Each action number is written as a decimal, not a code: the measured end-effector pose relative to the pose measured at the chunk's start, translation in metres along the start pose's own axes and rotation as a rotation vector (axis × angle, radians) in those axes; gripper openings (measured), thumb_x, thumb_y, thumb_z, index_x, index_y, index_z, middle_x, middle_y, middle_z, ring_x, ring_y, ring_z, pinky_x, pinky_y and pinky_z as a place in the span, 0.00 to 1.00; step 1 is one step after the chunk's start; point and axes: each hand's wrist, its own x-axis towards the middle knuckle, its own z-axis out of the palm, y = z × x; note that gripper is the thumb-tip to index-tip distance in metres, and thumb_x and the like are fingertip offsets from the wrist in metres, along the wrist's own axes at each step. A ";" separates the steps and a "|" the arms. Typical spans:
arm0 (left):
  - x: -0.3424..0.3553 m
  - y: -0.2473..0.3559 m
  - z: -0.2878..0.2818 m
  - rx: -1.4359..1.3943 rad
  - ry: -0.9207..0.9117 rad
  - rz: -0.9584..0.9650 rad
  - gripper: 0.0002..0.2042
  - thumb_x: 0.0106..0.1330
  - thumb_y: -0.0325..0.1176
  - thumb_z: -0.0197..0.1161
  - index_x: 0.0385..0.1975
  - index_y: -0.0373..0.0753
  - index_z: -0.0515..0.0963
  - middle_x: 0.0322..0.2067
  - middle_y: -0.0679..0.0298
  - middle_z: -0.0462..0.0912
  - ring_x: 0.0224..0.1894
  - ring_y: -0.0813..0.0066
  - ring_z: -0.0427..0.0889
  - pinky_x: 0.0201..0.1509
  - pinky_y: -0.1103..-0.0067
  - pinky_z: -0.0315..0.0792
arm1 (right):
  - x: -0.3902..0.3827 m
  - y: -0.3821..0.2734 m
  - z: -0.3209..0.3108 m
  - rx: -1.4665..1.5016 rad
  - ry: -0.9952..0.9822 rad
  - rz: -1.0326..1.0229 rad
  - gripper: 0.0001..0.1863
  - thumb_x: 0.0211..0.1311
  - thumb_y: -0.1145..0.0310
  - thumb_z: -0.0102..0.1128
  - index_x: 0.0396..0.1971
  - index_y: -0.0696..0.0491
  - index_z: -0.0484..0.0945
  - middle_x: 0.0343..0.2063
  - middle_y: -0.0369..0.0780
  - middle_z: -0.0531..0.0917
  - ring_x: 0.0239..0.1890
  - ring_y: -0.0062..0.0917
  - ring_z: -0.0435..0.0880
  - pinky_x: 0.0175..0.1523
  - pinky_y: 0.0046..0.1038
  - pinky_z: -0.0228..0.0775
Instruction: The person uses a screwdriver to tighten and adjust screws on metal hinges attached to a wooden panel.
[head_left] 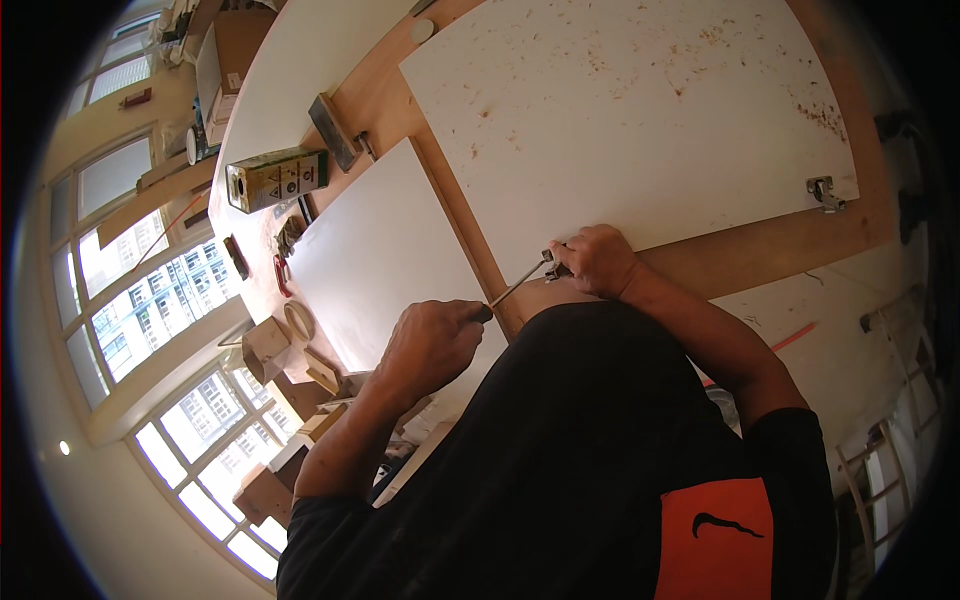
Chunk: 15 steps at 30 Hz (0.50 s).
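At the upper left, a rectangular tin [282, 178] lies on its side, its contents out of sight. Near the centre, the left hand [432, 345] is closed around the dark handle of a screwdriver [518, 284], whose shaft slants up rightward. The right hand [600, 260] pinches a small metal fitting [556, 270] at the shaft's far end. Fingers partly cover the fitting, and the screwdriver's tip is hard to make out.

The shirt [560, 430] is black — short sleeves [790, 450], orange patch [690, 565], curved black mark [712, 520].
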 end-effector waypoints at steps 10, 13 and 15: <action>0.000 0.003 0.005 0.077 0.000 0.027 0.15 0.66 0.30 0.60 0.49 0.32 0.85 0.31 0.49 0.88 0.29 0.65 0.86 0.42 0.72 0.79 | 0.000 0.000 -0.002 0.017 -0.013 0.004 0.30 0.43 0.54 0.77 0.48 0.53 0.85 0.24 0.33 0.82 0.31 0.27 0.83 0.38 0.32 0.75; 0.000 0.002 0.005 0.076 0.009 0.029 0.15 0.66 0.31 0.60 0.49 0.32 0.85 0.33 0.49 0.89 0.30 0.65 0.87 0.43 0.72 0.79 | 0.001 0.000 -0.002 0.029 -0.018 0.003 0.30 0.43 0.54 0.78 0.48 0.53 0.85 0.24 0.33 0.82 0.32 0.27 0.83 0.38 0.32 0.75; -0.001 0.008 0.003 0.055 -0.004 0.003 0.15 0.65 0.31 0.57 0.46 0.34 0.85 0.34 0.47 0.88 0.34 0.53 0.86 0.46 0.65 0.79 | 0.000 0.001 -0.001 0.023 -0.017 0.003 0.30 0.43 0.54 0.78 0.48 0.53 0.85 0.24 0.33 0.82 0.31 0.27 0.83 0.38 0.32 0.75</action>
